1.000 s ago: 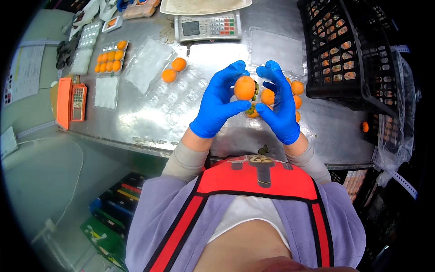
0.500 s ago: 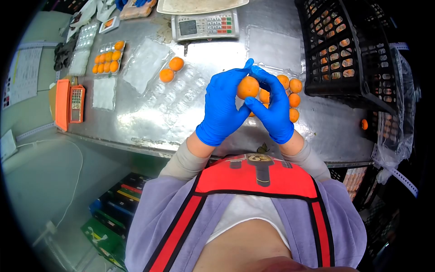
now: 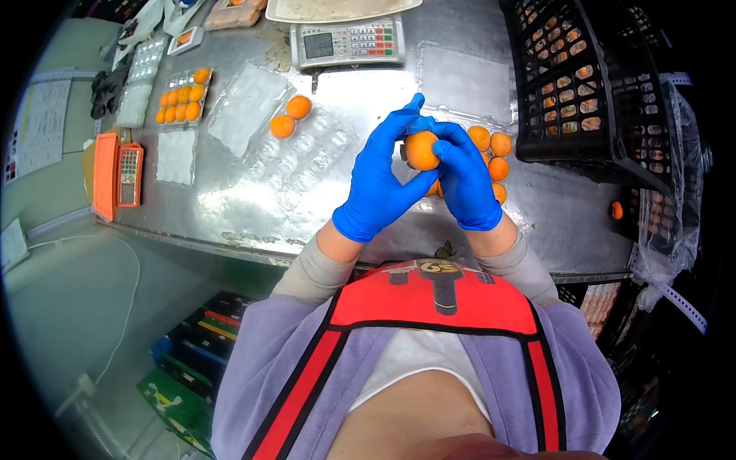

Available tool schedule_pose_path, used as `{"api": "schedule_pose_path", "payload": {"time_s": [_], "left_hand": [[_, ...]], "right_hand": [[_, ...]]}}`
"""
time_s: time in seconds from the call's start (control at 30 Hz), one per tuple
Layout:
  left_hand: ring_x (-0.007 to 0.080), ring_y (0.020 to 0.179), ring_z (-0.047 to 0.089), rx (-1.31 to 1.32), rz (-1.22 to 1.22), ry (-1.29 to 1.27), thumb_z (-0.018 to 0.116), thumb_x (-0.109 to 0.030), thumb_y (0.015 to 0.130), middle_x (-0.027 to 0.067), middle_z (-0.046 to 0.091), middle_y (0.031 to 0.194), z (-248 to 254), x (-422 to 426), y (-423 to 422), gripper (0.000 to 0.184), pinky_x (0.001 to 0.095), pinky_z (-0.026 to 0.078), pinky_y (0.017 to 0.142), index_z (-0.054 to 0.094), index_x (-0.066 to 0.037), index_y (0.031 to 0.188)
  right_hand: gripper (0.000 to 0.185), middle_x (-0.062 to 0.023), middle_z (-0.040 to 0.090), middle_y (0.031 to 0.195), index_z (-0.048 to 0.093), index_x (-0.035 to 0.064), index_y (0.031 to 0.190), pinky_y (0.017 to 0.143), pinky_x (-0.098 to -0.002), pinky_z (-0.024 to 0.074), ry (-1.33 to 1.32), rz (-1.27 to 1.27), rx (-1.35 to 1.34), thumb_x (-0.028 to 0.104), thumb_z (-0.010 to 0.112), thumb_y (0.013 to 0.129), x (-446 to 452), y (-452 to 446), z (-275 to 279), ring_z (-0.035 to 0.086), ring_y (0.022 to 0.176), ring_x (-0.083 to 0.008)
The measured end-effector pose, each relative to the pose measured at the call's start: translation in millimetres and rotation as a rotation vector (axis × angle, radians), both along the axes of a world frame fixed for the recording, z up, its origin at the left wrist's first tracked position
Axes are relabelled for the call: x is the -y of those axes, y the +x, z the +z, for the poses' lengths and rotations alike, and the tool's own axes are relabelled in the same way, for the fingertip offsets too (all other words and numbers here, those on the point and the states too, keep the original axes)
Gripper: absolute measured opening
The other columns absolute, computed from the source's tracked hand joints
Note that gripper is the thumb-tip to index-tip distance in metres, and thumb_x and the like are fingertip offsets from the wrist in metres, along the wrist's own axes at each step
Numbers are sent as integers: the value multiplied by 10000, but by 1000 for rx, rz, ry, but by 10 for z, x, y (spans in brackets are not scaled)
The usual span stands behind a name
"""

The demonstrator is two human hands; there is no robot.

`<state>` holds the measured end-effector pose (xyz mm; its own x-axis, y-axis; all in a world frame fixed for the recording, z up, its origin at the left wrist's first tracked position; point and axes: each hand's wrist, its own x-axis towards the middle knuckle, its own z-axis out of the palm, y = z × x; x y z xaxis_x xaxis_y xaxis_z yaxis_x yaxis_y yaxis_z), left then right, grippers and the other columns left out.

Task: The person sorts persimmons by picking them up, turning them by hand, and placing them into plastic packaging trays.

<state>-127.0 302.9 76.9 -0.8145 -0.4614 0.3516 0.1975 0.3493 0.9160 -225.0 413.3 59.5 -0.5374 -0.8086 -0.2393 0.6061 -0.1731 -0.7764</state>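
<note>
An orange persimmon [image 3: 422, 150] with a dark leafy cap on its left side is held between my two blue-gloved hands above the metal table. My right hand [image 3: 466, 180] grips it from the right, thumb across its front and fingers behind. Around the left and far side, my left hand [image 3: 376, 180] curls its fingers, with its thumb below the fruit. Just beyond and under my right hand, several persimmons [image 3: 498, 168] sit in rows in a clear tray, partly hidden by the hand. To the left, a clear tray [image 3: 303, 165] carries two persimmons [image 3: 282, 126] at its far end.
A scale [image 3: 349, 44] stands at the back. Black crates [image 3: 563, 100] with packed fruit rise on the right. Further left are a filled tray of persimmons [image 3: 182, 96], stacked clear trays [image 3: 138, 96] and an orange device [image 3: 115, 176]. A loose cap [image 3: 445, 249] lies near the table's front edge.
The persimmon has been turned, so its dark cap now shows on the left. My right thumb has moved up onto its front, and both hands have shifted slightly.
</note>
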Motion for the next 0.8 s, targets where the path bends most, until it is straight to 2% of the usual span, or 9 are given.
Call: {"api": "schedule_pose_path", "payload": {"time_s": [0.17, 0.27, 0.37, 0.43, 0.57, 0.67, 0.77, 0.8], "left_hand": [[251, 1176, 507, -3, 10, -4, 700, -24, 697, 190, 375, 1395, -17, 2, -3, 633, 359, 415, 958, 421, -26, 1265], [262, 1126, 539, -26, 43, 7, 710, -54, 680, 178, 440, 1351, -2, -5, -14, 620, 353, 434, 940, 441, -26, 1238], [232, 1160, 513, -30, -2, 50, 703, -29, 701, 174, 381, 1392, 1, 5, -20, 685, 352, 415, 956, 386, -19, 1308], [229, 1159, 512, -33, -4, 37, 702, -31, 702, 172, 379, 1394, 6, 17, -20, 685, 350, 415, 956, 385, -19, 1309], [231, 1159, 510, -39, -6, 23, 698, -27, 700, 172, 390, 1388, -33, 20, -29, 673, 350, 412, 955, 397, -16, 1302], [231, 1153, 514, 56, -16, -86, 694, -30, 693, 175, 412, 1373, 25, 18, -20, 653, 351, 420, 944, 420, -20, 1286], [227, 1149, 518, 49, 13, -23, 694, -41, 686, 172, 438, 1353, -37, -9, -18, 666, 350, 429, 928, 422, -25, 1294], [227, 1149, 518, 49, 13, -23, 694, -41, 686, 172, 438, 1353, -42, -8, -16, 666, 350, 429, 928, 422, -25, 1294]], "right_hand": [[257, -62, 557, 1079, 543, 16, 1094, 912, -279, 395, -50, 15, 80, 146, 520, 874, -9, -25, -46, 520, 1033, -142], [257, -68, 569, 1086, 552, 10, 1109, 920, -279, 398, -42, 35, 21, 129, 485, 891, -21, -59, -77, 532, 1033, -150], [261, -73, 585, 1082, 567, 1, 1110, 926, -283, 401, 30, 32, -92, 122, 463, 902, -37, -90, -35, 547, 1021, -153], [252, -70, 598, 1056, 584, 0, 1088, 914, -282, 412, 129, -2, -265, 132, 466, 909, -54, -85, 0, 560, 998, -152], [242, -66, 599, 1050, 587, 4, 1090, 888, -270, 417, 22, -26, -213, 132, 496, 906, -63, -77, -1, 555, 992, -143], [233, -68, 602, 1055, 589, 1, 1086, 873, -256, 414, 129, -32, -295, 124, 526, 898, -64, -69, 23, 551, 995, -140], [268, -70, 598, 1080, 575, 0, 1124, 881, -255, 405, 179, -5, -369, 112, 558, 881, -46, -174, -149, 540, 1014, -131], [279, -71, 600, 1085, 573, 1, 1136, 884, -258, 407, 195, -66, -425, 115, 558, 881, -21, -203, -200, 543, 1010, -131]]}}
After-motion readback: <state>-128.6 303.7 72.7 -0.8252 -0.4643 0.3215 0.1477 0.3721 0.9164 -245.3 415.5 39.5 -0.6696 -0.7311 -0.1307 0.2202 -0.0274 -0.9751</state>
